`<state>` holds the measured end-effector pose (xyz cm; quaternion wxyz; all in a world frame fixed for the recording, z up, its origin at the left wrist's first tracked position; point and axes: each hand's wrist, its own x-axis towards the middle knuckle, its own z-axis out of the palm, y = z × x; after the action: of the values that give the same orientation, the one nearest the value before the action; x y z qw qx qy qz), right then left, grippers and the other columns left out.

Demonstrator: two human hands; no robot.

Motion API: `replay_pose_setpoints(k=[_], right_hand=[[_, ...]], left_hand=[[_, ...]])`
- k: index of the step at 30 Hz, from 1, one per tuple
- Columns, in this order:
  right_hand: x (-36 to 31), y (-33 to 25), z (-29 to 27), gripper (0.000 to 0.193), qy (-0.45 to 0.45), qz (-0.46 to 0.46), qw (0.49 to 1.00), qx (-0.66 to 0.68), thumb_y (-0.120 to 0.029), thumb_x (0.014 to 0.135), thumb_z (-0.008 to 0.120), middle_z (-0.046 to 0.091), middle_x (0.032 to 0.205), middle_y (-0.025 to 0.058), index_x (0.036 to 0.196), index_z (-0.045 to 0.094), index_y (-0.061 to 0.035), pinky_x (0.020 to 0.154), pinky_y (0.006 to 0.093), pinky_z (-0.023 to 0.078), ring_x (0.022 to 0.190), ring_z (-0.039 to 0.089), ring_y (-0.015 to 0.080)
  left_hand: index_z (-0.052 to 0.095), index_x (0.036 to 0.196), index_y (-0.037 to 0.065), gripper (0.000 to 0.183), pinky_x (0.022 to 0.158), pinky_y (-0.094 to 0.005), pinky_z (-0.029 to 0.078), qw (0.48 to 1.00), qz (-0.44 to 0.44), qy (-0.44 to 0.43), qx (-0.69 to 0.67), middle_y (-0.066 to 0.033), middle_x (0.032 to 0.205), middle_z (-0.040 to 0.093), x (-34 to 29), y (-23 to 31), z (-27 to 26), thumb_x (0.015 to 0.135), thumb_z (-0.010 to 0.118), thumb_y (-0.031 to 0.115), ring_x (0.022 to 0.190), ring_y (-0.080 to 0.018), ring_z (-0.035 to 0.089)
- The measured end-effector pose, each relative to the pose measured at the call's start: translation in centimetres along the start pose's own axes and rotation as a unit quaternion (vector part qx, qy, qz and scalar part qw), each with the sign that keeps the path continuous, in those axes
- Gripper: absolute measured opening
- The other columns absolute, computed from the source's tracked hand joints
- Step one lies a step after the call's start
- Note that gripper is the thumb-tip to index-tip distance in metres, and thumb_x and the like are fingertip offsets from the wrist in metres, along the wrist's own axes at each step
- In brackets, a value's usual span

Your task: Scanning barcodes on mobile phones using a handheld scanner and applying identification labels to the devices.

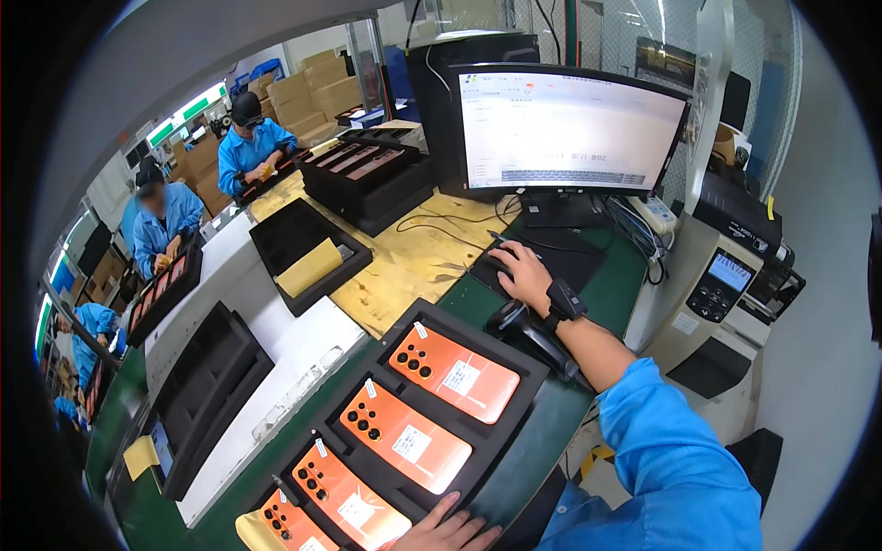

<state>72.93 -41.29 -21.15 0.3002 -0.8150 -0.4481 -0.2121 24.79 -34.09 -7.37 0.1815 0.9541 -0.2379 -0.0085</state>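
My right hand point(524, 273) rests over a dark computer mouse point(497, 261), fingers curved on it, on a black mouse pad point(574, 264). A black device is strapped to that wrist. My left hand point(447, 530) lies with fingers apart at the near edge of a black foam tray point(501, 450), beside an orange phone point(354, 503). Several orange phones lie camera side up in the tray's slots, among them a middle one point(404, 436) and the farthest one point(455, 375). Each has a white label. A black handheld scanner point(531, 335) lies between the tray and my right forearm.
A lit monitor point(565, 129) stands behind the mouse pad, a label printer point(721, 285) to the right. Left are an open black tray point(308, 253) with yellow paper, stacked trays point(367, 184) and a white ledge point(276, 404). Co-workers in blue, including one person point(253, 147), work beyond.
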Motion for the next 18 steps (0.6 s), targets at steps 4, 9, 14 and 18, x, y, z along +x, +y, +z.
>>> replay_pose_setpoints(k=[4, 9, 14, 18], right_hand=[[0.05, -0.24, 0.35, 0.045, 0.002, 0.001, 1.0, 0.006, -0.014, 0.084, 0.068, 0.053, 0.133, 0.0137, 0.129, 0.06, -0.0146, 0.103, 0.0466, 0.047, 0.121, 0.053, 0.0391], [0.08, -0.36, -0.02, 0.046, -0.003, 0.015, 1.0, 0.01, -0.013, 0.082, 0.068, 0.054, 0.132, 0.0143, 0.127, 0.061, -0.0152, 0.103, 0.0467, 0.047, 0.121, 0.053, 0.0392], [0.01, -0.36, -0.16, 0.044, -0.001, 0.007, 1.0, 0.016, -0.013, 0.082, 0.068, 0.054, 0.131, 0.0143, 0.126, 0.062, -0.0144, 0.103, 0.0466, 0.047, 0.12, 0.053, 0.0394], [0.03, -0.29, -0.15, 0.044, -0.002, 0.002, 1.0, 0.018, -0.013, 0.082, 0.068, 0.054, 0.131, 0.0145, 0.126, 0.062, -0.0143, 0.103, 0.0467, 0.047, 0.121, 0.053, 0.0395]], left_hand=[[0.069, 0.12, 0.002, 0.032, 0.122, -0.0506, 0.026, 1.0, -0.005, 0.009, -0.007, -0.0151, 0.111, 0.069, -0.28, 0.02, 0.06, 0.094, 0.06, 0.018, 0.112, -0.0287, 0.061], [0.069, 0.119, 0.002, 0.032, 0.122, -0.0502, 0.026, 1.0, -0.01, 0.006, -0.008, -0.0147, 0.111, 0.069, -0.25, 0.09, 0.08, 0.093, 0.061, 0.018, 0.112, -0.0282, 0.061], [0.069, 0.12, 0.002, 0.033, 0.122, -0.0502, 0.026, 1.0, -0.012, 0.003, -0.006, -0.0141, 0.111, 0.069, -0.11, 0.21, 0.05, 0.093, 0.062, 0.019, 0.112, -0.0275, 0.061], [0.068, 0.121, 0.002, 0.034, 0.123, -0.0502, 0.026, 1.0, -0.011, 0.001, -0.011, -0.0133, 0.111, 0.069, -0.14, 0.22, 0.09, 0.092, 0.063, 0.02, 0.112, -0.027, 0.061]])
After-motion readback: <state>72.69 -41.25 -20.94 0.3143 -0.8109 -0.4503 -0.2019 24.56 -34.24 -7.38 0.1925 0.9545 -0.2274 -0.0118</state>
